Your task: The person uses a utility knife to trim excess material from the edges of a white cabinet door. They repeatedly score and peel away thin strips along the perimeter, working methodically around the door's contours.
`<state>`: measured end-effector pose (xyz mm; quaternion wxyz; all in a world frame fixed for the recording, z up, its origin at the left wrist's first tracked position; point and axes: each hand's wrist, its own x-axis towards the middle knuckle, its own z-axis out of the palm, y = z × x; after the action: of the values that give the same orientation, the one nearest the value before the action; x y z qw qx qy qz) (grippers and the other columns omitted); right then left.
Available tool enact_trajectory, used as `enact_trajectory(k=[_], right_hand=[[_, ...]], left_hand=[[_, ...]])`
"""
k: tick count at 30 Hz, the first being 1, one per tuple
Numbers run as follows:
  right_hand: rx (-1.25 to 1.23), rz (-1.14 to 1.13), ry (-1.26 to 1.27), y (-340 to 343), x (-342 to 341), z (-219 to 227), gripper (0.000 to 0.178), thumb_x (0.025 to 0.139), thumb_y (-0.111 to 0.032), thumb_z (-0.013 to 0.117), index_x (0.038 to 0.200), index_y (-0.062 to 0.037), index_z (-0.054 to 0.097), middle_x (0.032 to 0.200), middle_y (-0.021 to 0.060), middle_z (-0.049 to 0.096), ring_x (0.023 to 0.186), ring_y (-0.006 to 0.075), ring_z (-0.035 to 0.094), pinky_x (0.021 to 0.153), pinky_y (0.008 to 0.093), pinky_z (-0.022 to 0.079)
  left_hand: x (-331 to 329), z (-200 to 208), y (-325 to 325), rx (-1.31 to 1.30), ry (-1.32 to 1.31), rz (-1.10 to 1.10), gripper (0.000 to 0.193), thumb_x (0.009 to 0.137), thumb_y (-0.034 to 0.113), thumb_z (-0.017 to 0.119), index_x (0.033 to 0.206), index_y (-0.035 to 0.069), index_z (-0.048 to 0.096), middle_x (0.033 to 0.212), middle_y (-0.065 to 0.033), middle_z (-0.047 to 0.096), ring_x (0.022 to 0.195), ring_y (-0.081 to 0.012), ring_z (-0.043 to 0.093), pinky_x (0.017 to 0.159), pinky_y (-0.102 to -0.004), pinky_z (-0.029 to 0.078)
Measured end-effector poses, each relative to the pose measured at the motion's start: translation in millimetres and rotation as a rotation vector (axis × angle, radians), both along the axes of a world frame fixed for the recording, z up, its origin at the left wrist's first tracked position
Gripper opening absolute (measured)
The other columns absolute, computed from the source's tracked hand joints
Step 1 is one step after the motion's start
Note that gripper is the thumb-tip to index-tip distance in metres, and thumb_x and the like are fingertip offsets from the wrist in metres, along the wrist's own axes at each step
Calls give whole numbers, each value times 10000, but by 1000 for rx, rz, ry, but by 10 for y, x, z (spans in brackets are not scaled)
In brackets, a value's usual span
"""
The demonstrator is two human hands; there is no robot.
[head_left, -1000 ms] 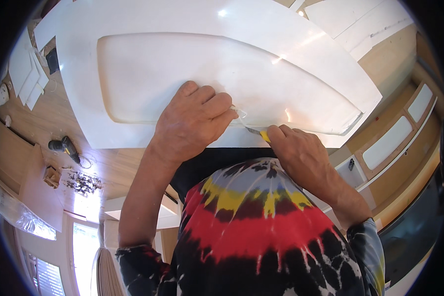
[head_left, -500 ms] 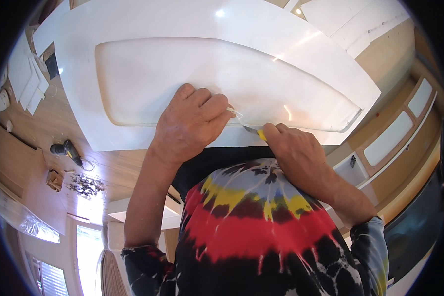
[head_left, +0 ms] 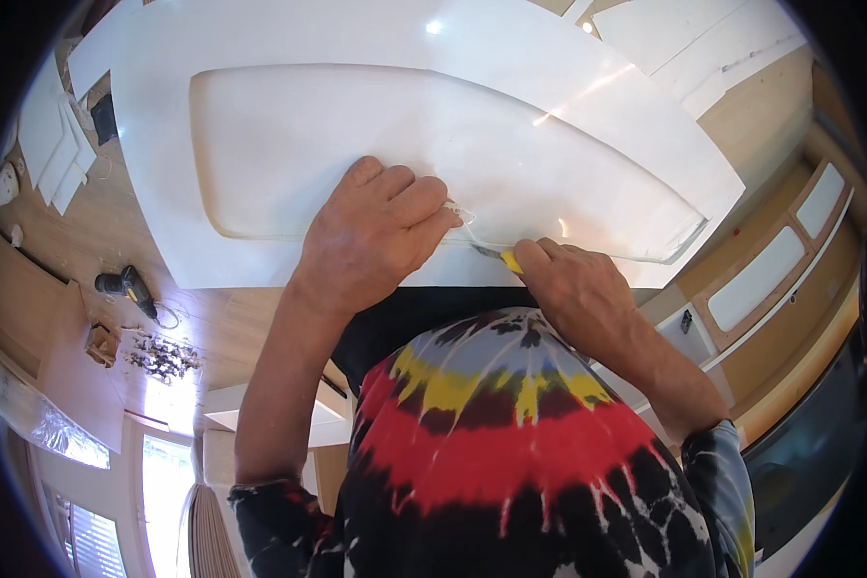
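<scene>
A white door panel (head_left: 308,144) with a recessed middle lies before me. My left hand (head_left: 380,226) is closed over its near part, pinching a thin whitish strip (head_left: 460,211) between thumb and fingers. From there the strip runs down to the panel's near groove. My right hand (head_left: 573,279) grips a utility knife (head_left: 511,260) with a yellow handle. The knife's blade points left and touches, or nearly touches, the strip at the groove's edge.
On the wooden floor to the left are a cordless drill (head_left: 127,289), a pile of small dark screws (head_left: 164,356) and a small open cardboard box (head_left: 102,344). White sheets (head_left: 58,154) lie at the far left. Framed cabinet doors (head_left: 756,279) stand at the right.
Both hands stay nearly in place. The strip at my left fingertips forms a slightly wider loop, and the knife blade has shifted slightly left. The whole view has tilted a little.
</scene>
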<state>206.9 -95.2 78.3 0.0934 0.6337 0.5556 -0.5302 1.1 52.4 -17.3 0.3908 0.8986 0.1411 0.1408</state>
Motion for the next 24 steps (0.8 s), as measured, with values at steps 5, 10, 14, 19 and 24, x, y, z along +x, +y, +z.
enact_trajectory(k=[5, 10, 14, 19, 24], right_hand=[[53, -42, 16, -41, 91, 74, 155, 918, -41, 619, 1044, -7, 534, 933, 185, 669, 877, 415, 693, 737, 495, 532], [33, -36, -1, -19, 55, 86, 152, 923, -57, 627, 1038, -6, 542, 923, 180, 672, 876, 410, 696, 737, 483, 542], [19, -23, -11, -33, 64, 38, 156, 920, -55, 632, 1045, -4, 552, 912, 179, 669, 863, 405, 700, 744, 477, 553], [61, 1, -4, -13, 97, 100, 165, 916, -54, 636, 1049, -6, 550, 905, 180, 664, 847, 404, 701, 739, 485, 551], [30, -45, -2, 54, 48, 86, 165, 921, -59, 630, 1053, -10, 545, 913, 188, 665, 844, 405, 701, 740, 497, 547]], left_hand=[[16, 16, 4, -20, 13, -2, 87, 793, 128, 786, 873, 96, 768, 934, -6, 659, 807, -197, 613, 753, -375, 463], [9, 25, 13, 4, 17, -5, 93, 794, 131, 800, 878, 102, 770, 926, -7, 651, 808, -193, 612, 747, -369, 455], [1, 11, -1, 12, 13, -1, 106, 783, 136, 815, 870, 98, 768, 923, -7, 644, 802, -192, 608, 738, -368, 450], [13, 35, 5, 15, 8, 7, 117, 773, 134, 821, 866, 91, 765, 926, -10, 645, 797, -194, 610, 736, -373, 456], [6, 32, 7, 19, 12, -12, 121, 764, 125, 815, 870, 93, 766, 938, -14, 647, 806, -198, 617, 735, -376, 459]])
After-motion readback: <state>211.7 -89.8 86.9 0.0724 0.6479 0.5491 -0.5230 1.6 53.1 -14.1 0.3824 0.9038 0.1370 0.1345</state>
